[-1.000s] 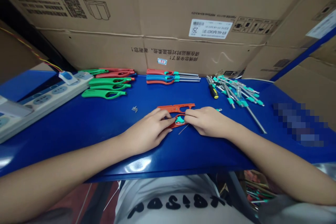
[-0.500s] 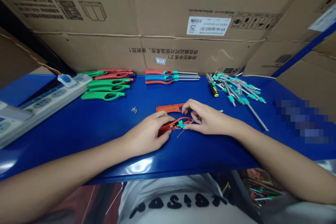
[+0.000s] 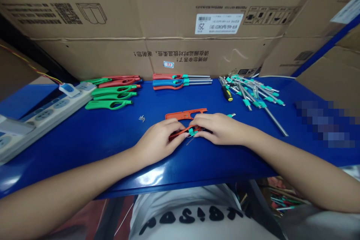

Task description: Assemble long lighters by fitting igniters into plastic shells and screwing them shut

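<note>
Low over the blue table, my left hand [image 3: 161, 135] is closed on the left end of an orange lighter shell half [image 3: 180, 132]. My right hand [image 3: 219, 129] pinches the same shell from the right, near its teal trigger [image 3: 192, 131]. A thin wire sticks out below the trigger. The fingers of both hands hide much of the shell's inside. Just behind them lies the other orange shell half [image 3: 180, 114], with its finger loop to the right. A metal tip [image 3: 232, 115] with a teal part shows beyond my right hand.
Small screws [image 3: 142, 119] lie left of my hands. Green and red lighter handles [image 3: 112, 90] and a white power strip [image 3: 53, 110] are at left. Finished-looking lighters [image 3: 180, 82] lie at the back, a screwdriver [image 3: 227, 93] and metal lighter tubes [image 3: 255, 92] at right. Cardboard [image 3: 112, 52] stands behind.
My right hand has come down from the rear shell half onto the held shell, uncovering the rear one's finger loop. My left hand keeps its hold. The view has shifted slightly.
</note>
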### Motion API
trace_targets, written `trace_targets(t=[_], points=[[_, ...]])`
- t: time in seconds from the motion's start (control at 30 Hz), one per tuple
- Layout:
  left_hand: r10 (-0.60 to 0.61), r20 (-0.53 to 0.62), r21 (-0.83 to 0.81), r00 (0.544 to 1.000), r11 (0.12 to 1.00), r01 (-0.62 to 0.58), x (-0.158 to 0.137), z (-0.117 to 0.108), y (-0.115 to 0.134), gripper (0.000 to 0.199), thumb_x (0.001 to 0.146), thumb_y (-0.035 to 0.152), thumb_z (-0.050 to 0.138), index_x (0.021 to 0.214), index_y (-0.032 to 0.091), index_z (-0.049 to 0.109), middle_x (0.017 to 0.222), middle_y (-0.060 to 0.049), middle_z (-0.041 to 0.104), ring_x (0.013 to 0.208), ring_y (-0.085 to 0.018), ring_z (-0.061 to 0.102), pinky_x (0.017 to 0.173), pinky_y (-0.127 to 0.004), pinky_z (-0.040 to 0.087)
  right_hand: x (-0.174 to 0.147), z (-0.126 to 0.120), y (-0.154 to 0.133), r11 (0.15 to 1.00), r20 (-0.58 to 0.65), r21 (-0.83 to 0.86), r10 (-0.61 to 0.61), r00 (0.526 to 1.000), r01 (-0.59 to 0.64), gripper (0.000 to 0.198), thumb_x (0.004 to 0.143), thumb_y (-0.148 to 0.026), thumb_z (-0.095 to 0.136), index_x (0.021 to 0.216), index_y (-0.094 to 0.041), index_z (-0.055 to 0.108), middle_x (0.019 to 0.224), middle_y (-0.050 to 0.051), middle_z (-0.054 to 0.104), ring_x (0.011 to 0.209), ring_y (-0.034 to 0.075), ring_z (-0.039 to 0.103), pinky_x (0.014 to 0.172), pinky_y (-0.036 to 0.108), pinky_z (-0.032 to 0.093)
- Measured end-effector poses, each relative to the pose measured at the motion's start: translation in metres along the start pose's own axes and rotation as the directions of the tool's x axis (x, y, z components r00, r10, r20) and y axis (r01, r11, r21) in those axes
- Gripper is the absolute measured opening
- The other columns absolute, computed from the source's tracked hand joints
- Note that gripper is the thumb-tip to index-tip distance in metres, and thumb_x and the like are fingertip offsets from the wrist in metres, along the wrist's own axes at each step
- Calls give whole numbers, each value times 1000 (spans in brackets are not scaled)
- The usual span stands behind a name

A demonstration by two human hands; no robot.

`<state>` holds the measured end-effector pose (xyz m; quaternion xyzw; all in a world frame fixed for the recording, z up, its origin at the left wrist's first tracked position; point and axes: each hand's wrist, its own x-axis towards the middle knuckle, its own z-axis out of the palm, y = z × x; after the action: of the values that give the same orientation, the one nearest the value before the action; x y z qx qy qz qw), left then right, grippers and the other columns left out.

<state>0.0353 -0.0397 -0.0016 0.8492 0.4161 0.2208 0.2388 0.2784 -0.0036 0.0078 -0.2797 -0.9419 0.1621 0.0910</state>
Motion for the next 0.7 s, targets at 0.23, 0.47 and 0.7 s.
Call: trace_targets(t=[0.23,0.47,0.7], points=[[5,-2,-34,1000,999,-5,0,0,0,19,98,31,57,92,18,70,87,-3,66,77,-17,60,71,-29,46,1,3,-2,995,1,-103,-2,1000,2,18,100,-27,52,112,-17,61,108,8,69,89,21,67,69,30,46],[10,-22,-28,1000,1000,-10,1,0,-2,19,99,31,56,96,18,71,89,-4,66,79,-18,62,73,-29,46,2,4,-3,989,-17,-150,5,1000,-8,16,101,-28,51,108,-17,61,105,8,70,83,20,66,65,28,42],[23,-40,-29,999,999,-24,1,0,-3,21,100,29,54,99,19,72,93,-5,70,83,-18,65,76,-30,49,-1,-3,0,999,-15,-45,31,999,-31,20,97,-29,57,113,-19,61,110,7,70,90,20,66,69,28,44]])
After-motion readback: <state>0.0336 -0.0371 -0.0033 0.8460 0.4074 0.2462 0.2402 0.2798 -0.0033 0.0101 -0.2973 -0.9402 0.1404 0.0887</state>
